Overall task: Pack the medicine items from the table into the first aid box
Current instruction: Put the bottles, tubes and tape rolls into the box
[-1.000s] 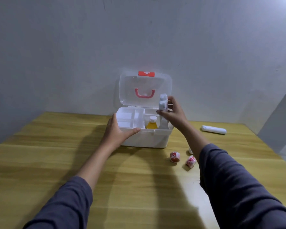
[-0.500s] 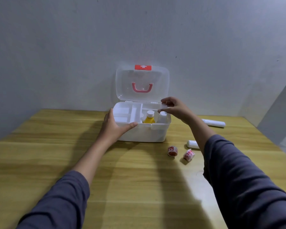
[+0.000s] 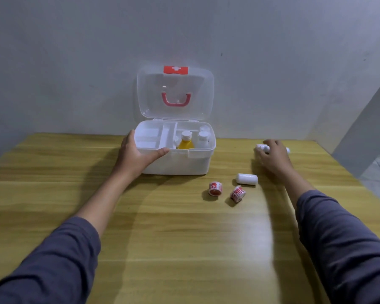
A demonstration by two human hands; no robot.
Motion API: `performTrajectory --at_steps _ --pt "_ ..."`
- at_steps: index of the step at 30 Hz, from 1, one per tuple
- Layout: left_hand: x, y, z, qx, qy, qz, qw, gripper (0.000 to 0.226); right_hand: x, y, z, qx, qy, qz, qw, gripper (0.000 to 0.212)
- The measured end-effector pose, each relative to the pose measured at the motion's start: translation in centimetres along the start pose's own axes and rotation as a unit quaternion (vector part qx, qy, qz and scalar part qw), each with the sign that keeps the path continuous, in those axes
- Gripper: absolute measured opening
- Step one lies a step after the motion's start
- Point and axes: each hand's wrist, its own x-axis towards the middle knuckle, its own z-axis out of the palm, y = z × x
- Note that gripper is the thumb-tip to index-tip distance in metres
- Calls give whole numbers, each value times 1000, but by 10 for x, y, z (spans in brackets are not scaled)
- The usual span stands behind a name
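Observation:
The white first aid box [image 3: 184, 166] stands open at the back of the table, its clear lid [image 3: 176, 93] upright. A yellow bottle [image 3: 185, 142] and a white bottle [image 3: 203, 139] stand in its right compartment. My left hand [image 3: 136, 154] grips the box's front left corner. Far to the right, my right hand [image 3: 272, 156] lies over a white tube [image 3: 261, 147] on the table, fingers curled around it. A white container [image 3: 246, 179] and two red-and-white rolls [image 3: 215, 188] [image 3: 237, 193] lie in front of the box's right side.
The wooden table [image 3: 162, 238] meets a grey wall behind the box. Its right edge [image 3: 347, 172] runs close to my right hand. A divided tray fills the box's left part.
My right hand let go of the white bottle in the box and moved right, down onto the white tube. My left hand kept its hold on the box.

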Motion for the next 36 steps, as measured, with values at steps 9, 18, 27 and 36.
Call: performTrajectory --at_steps 9,18,27,36 --pt "3 2 3 -7 -1 17 1000 96 7 8 -15 -177 -41 -18 983 40" --pt "6 2 10 -3 -17 12 1000 101 1 9 -10 -163 -79 1 984 43" --pt "7 -1 11 11 -27 -13 999 112 -26 -4 -2 -75 -96 -27 992 34" --pt "4 3 8 19 -37 -19 999 124 -83 -23 0 -139 -136 -118 974 39"
